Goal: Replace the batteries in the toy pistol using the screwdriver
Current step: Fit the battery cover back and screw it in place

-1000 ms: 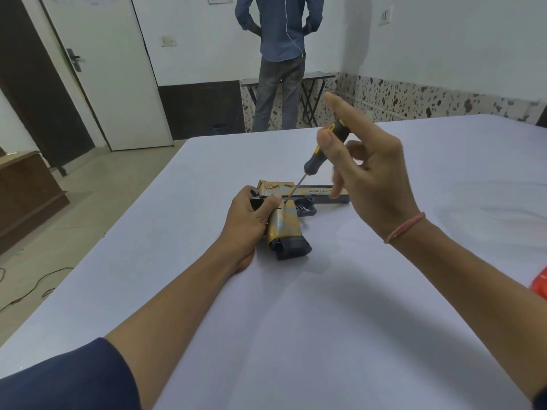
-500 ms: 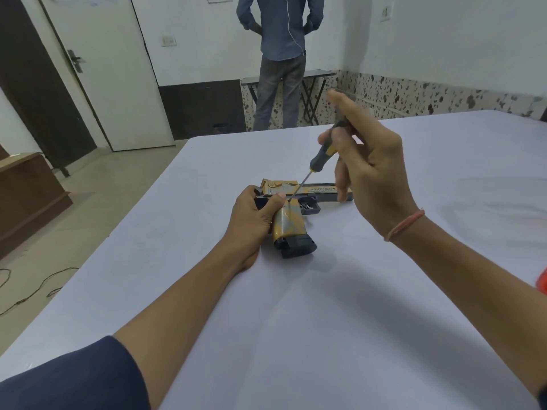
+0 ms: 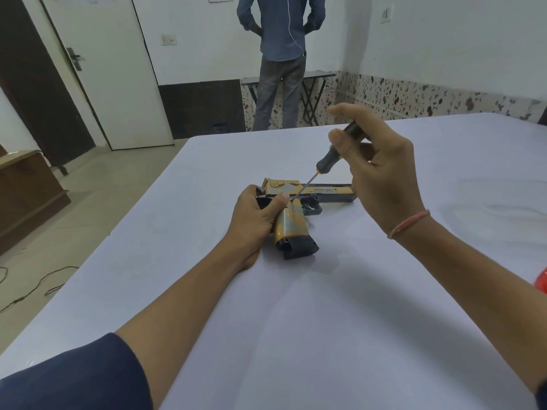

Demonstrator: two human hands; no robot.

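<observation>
Item one: we log a toy pistol (image 3: 291, 229), yellow and black. It lies on its side on the pale surface (image 3: 325, 335), barrel pointing right, grip and black base turned toward us.

Item two: the left hand (image 3: 256, 216). We find it curled round the rear of the toy pistol, with the thumb laid across the top of the grip. A dark blue sleeve (image 3: 74, 380) covers the upper part of that arm.

Item three: the right hand (image 3: 377, 173), raised above the barrel. It pinches the dark handle of a screwdriver (image 3: 329, 157) between the thumb and curled fingers. A reddish cord (image 3: 410, 223) circles the wrist.

Item four: the screwdriver shaft slants down and to the left. Its tip meets the toy pistol at the top of the grip, just beside the left thumb. We cannot tell whether it sits in a screw.

Sundries: we note a red object (image 3: 542, 284) cut off at the right edge, a person (image 3: 281, 39) standing beyond the surface with back turned, a white door (image 3: 112, 69) at the left, and a cable (image 3: 35, 287) on the floor.
</observation>
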